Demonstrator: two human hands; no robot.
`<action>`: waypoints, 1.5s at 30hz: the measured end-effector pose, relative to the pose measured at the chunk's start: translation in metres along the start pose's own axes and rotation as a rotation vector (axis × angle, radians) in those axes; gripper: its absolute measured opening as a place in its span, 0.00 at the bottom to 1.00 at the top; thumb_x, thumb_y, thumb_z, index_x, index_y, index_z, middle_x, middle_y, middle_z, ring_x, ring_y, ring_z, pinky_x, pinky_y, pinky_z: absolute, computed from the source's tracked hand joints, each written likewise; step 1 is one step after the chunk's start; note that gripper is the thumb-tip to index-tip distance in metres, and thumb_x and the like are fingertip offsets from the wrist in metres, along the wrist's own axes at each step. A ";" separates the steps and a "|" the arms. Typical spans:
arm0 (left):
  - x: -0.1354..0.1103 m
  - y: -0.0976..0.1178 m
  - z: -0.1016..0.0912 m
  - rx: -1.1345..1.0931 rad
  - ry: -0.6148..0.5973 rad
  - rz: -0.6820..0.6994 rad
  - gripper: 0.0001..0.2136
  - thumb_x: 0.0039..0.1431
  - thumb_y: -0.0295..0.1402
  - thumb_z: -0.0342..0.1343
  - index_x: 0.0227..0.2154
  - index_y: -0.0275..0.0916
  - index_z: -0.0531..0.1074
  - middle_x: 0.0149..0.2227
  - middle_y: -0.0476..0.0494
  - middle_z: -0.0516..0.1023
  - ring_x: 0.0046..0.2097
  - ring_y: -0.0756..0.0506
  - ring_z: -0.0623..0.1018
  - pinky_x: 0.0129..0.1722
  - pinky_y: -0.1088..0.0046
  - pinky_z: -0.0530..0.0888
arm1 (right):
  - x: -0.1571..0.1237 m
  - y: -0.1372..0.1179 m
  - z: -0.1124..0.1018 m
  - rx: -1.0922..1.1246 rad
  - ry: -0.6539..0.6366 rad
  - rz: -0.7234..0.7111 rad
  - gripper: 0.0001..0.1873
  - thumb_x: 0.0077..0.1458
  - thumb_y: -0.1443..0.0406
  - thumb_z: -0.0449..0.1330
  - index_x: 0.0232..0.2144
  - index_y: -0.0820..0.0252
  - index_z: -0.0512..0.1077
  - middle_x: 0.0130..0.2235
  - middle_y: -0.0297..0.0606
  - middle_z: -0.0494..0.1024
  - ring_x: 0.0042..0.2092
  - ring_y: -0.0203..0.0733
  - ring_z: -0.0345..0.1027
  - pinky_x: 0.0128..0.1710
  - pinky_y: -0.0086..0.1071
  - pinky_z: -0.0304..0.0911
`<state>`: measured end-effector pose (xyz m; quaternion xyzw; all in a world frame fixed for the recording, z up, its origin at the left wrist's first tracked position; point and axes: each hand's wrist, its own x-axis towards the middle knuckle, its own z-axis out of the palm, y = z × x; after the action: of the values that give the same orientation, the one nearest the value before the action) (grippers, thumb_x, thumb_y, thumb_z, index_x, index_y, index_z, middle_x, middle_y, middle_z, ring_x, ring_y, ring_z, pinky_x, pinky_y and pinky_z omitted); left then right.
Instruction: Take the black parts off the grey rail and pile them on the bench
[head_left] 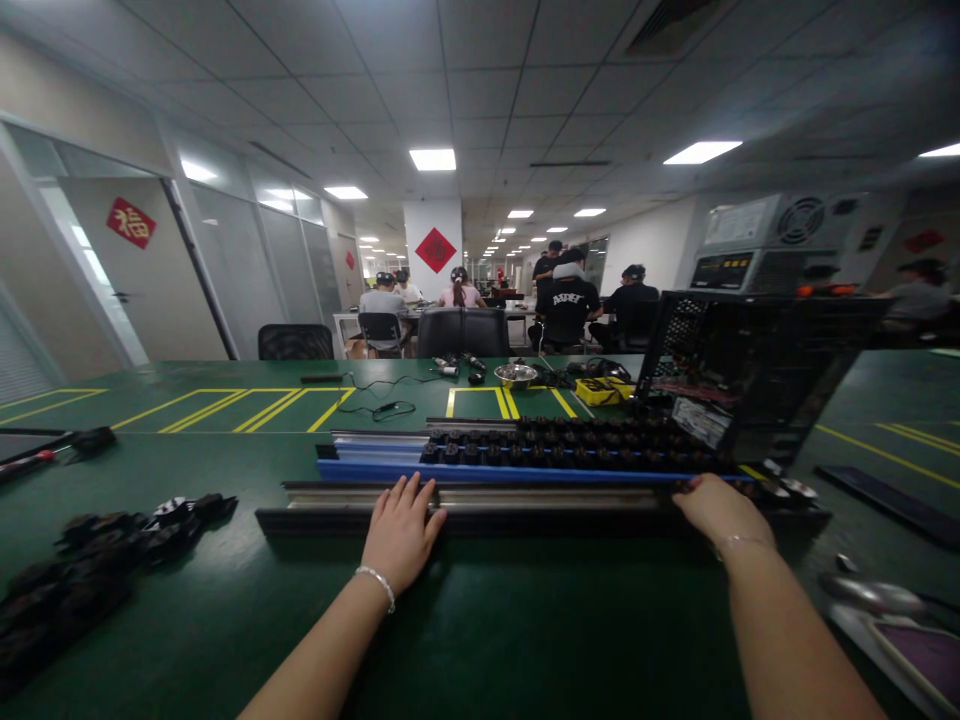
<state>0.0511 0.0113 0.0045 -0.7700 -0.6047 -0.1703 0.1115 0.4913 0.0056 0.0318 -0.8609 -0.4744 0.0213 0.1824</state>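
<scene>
My left hand [401, 530] lies flat with its fingers stretched out on a long metal rail [525, 500] that runs across the green table [525, 620]. My right hand [720, 510] rests on the right part of the same rail, its fingers curled down over the far edge and mostly hidden. Just behind the rail lies a blue rail [390, 470] carrying rows of small black parts [570, 445]. Neither hand lifts anything.
A pile of black parts [97, 560] lies at the left. An open black computer case [750, 370] stands at the right. A metal bowl [515, 375], a yellow box [600, 390] and cables sit farther back. Several people sit at far tables.
</scene>
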 end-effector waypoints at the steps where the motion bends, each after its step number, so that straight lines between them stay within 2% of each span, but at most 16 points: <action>1: 0.000 0.000 0.000 0.001 0.006 0.002 0.25 0.59 0.47 0.36 0.55 0.43 0.60 0.59 0.43 0.59 0.61 0.41 0.56 0.57 0.58 0.56 | 0.001 0.001 0.000 -0.004 -0.024 0.001 0.14 0.42 0.59 0.54 0.29 0.60 0.73 0.32 0.51 0.75 0.36 0.54 0.71 0.36 0.43 0.62; 7: -0.001 0.000 0.001 -0.014 0.025 0.011 0.25 0.59 0.46 0.37 0.55 0.42 0.61 0.59 0.42 0.59 0.60 0.41 0.57 0.56 0.59 0.56 | 0.003 0.005 0.000 0.002 0.001 0.008 0.16 0.41 0.57 0.55 0.32 0.59 0.73 0.38 0.48 0.76 0.38 0.52 0.70 0.36 0.40 0.61; 13: -0.001 0.000 0.000 -0.032 0.020 0.005 0.24 0.59 0.46 0.37 0.55 0.42 0.61 0.59 0.43 0.60 0.60 0.41 0.56 0.56 0.58 0.56 | 0.002 -0.002 -0.001 0.072 -0.052 0.050 0.16 0.39 0.55 0.57 0.31 0.57 0.72 0.36 0.44 0.76 0.36 0.50 0.70 0.35 0.38 0.61; 21: 0.000 0.000 0.000 -0.037 0.009 -0.001 0.24 0.59 0.46 0.38 0.55 0.42 0.61 0.59 0.43 0.59 0.61 0.41 0.56 0.56 0.58 0.56 | -0.005 -0.017 -0.003 0.072 -0.099 0.002 0.12 0.38 0.55 0.57 0.25 0.56 0.71 0.29 0.39 0.76 0.32 0.46 0.69 0.30 0.35 0.59; 28: 0.000 0.000 0.001 -0.042 0.021 0.002 0.24 0.59 0.46 0.37 0.55 0.42 0.61 0.59 0.44 0.60 0.60 0.40 0.57 0.56 0.58 0.57 | -0.011 -0.025 -0.009 0.053 -0.146 -0.007 0.12 0.38 0.55 0.57 0.25 0.55 0.71 0.28 0.37 0.75 0.31 0.44 0.68 0.29 0.33 0.58; 36: 0.000 0.001 0.000 -0.048 0.023 -0.003 0.24 0.59 0.46 0.38 0.54 0.43 0.61 0.59 0.44 0.60 0.60 0.41 0.56 0.56 0.58 0.57 | -0.015 -0.030 -0.010 0.039 -0.134 -0.061 0.12 0.38 0.54 0.57 0.24 0.55 0.71 0.27 0.36 0.75 0.30 0.44 0.69 0.28 0.32 0.57; 45: -0.001 0.000 0.002 -0.040 0.017 -0.003 0.24 0.59 0.46 0.36 0.55 0.43 0.61 0.59 0.45 0.59 0.61 0.41 0.56 0.56 0.59 0.56 | -0.023 -0.043 -0.015 0.029 -0.152 -0.040 0.11 0.38 0.55 0.57 0.24 0.54 0.70 0.27 0.36 0.75 0.31 0.43 0.69 0.29 0.32 0.57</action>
<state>0.0515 0.0115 0.0025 -0.7696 -0.6015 -0.1889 0.1009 0.4471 0.0028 0.0567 -0.8445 -0.5035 0.0897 0.1587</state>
